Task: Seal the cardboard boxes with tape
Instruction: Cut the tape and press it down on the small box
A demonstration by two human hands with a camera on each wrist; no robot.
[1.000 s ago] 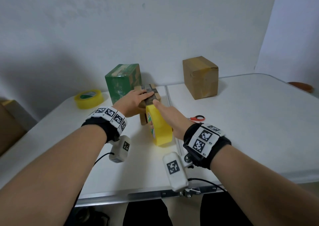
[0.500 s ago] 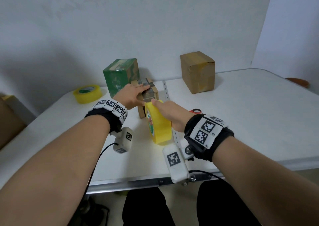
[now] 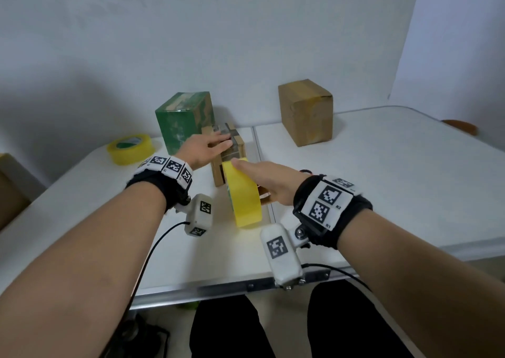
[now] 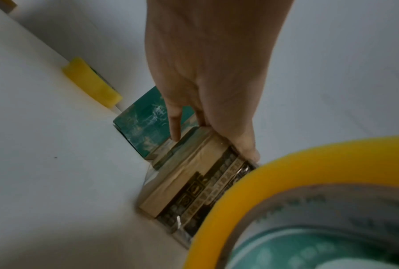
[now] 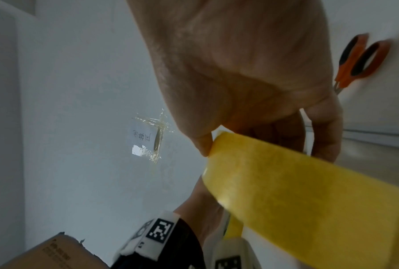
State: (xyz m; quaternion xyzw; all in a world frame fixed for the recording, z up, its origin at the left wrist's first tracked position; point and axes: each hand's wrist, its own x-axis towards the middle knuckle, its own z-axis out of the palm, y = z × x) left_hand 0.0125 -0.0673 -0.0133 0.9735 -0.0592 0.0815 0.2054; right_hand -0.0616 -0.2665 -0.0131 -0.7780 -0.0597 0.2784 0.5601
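Small cardboard box at table centre, just in front of green box; left hand lies flat on its top, fingers straight, pressing; right hand grips the upright yellow tape roll touching the box at its 6 o'clock; spare roll at 9, brown box at 1, scissors at 3.
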